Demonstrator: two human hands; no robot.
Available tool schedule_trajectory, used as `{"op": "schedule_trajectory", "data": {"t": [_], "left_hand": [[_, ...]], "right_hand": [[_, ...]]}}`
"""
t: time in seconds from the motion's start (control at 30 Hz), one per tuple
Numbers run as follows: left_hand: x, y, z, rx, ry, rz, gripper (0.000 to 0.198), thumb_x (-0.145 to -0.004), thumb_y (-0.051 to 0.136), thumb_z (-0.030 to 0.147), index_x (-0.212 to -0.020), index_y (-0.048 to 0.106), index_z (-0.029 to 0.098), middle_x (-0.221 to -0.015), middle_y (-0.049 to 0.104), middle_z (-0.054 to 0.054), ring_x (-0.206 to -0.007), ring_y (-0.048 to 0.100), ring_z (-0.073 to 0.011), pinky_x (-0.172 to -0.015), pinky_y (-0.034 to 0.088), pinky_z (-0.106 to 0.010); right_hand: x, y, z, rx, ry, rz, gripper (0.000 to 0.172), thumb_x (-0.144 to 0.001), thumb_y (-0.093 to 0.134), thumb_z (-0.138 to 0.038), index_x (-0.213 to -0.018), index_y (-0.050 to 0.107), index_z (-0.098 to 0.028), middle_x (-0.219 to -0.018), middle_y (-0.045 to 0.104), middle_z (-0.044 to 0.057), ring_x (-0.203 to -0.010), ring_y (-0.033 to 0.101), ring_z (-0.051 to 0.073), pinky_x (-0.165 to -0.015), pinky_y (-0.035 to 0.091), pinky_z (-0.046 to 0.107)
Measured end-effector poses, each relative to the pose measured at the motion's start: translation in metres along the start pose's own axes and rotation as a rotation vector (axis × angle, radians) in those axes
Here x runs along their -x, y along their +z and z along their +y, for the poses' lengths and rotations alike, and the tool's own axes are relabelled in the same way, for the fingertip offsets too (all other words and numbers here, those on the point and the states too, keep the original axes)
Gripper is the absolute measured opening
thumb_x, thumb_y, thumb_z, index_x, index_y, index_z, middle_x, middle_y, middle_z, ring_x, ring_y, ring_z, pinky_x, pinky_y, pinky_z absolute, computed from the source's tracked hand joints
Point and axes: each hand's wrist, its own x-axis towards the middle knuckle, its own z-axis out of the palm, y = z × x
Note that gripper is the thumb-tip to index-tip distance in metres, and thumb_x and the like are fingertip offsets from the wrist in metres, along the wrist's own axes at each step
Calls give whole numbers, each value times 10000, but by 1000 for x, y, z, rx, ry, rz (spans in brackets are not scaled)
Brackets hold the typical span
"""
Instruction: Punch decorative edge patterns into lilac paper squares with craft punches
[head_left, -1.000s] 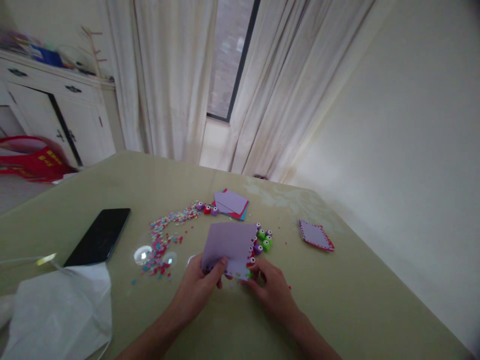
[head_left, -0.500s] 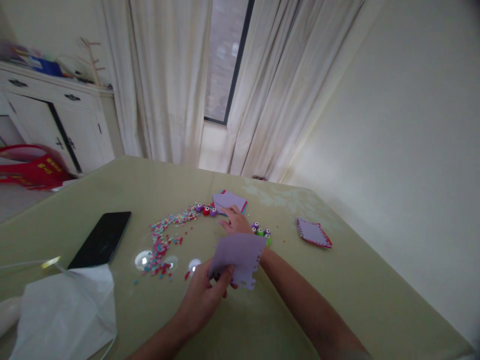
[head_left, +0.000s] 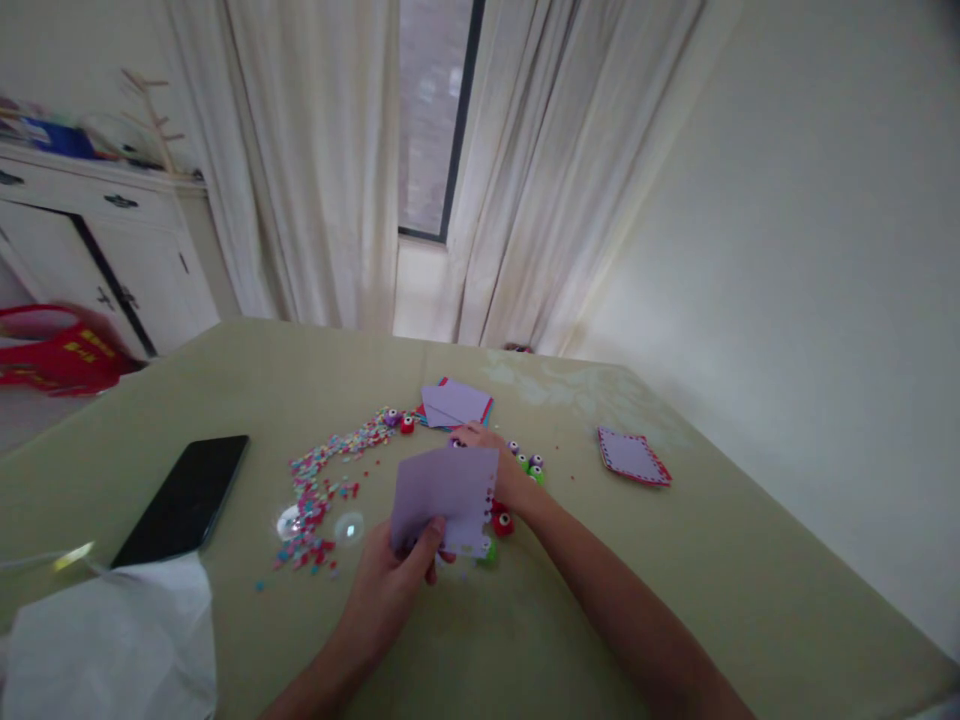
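My left hand grips a lilac paper card, thumb in front; small notches are cut along its right and lower edges. Beyond the card, my right hand has its fingers curled by a small purple piece with an eye pattern, seemingly holding it; the card hides part of that hand. Left of it sit a similar purple piece and a red one. Green and purple ones lie beside my right wrist, and a red one and a green one show past the card's edge.
Lilac, red and blue cards lie in a stack behind my right hand. A trimmed card pile is at the right. Left are scattered confetti bits, clear discs, a black phone and a white face mask.
My right hand has drawn back from beside the card stack, and one purple piece is gone from the row there. The view has shifted slightly; my left hand still holds the card.
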Motion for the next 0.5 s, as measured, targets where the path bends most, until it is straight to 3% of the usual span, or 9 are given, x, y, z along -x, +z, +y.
{"op": "schedule_trajectory", "data": {"t": [0.1,0.2,0.27,0.4,0.5], "left_hand": [[0,-2,-2,-11,-36,31,473,-812,650,584,-506,567,233,-508,608,-3,-512,561,-164,-526,413,-260],[0,-5,-5,-28,-75,39,503,-792,659,623,-487,543,240,-543,641,-16,-557,595,-185,-554,436,-269],[-2,-6,-7,-61,-86,34,527,-787,653,649,-474,538,241,-553,645,-20,-572,600,-191,-562,438,-273],[-5,-6,-9,-149,-111,24,544,-746,641,686,-455,541,237,-521,614,-16,-536,575,-188,-542,424,-274],[-7,-7,-9,-244,-110,22,543,-736,627,695,-463,552,231,-487,565,3,-488,527,-172,-496,379,-265]], "right_hand": [[50,-17,0,-166,69,128,247,-977,589,-280,-1202,654,-201,-1048,730,79,-921,701,221,-853,572,365],[96,-21,2,-662,226,230,372,-867,778,-393,-1165,640,-216,-1032,721,53,-854,713,199,-787,585,336],[117,-17,4,-850,295,233,444,-783,874,-382,-1147,672,-227,-1062,728,49,-891,713,197,-806,580,325],[128,-10,0,-1035,358,123,462,-703,948,-353,-1101,750,-227,-1052,736,38,-862,683,163,-750,551,263],[125,-10,-4,-1118,350,132,403,-743,926,-382,-1077,764,-225,-1023,734,34,-834,660,141,-714,528,233]]}}
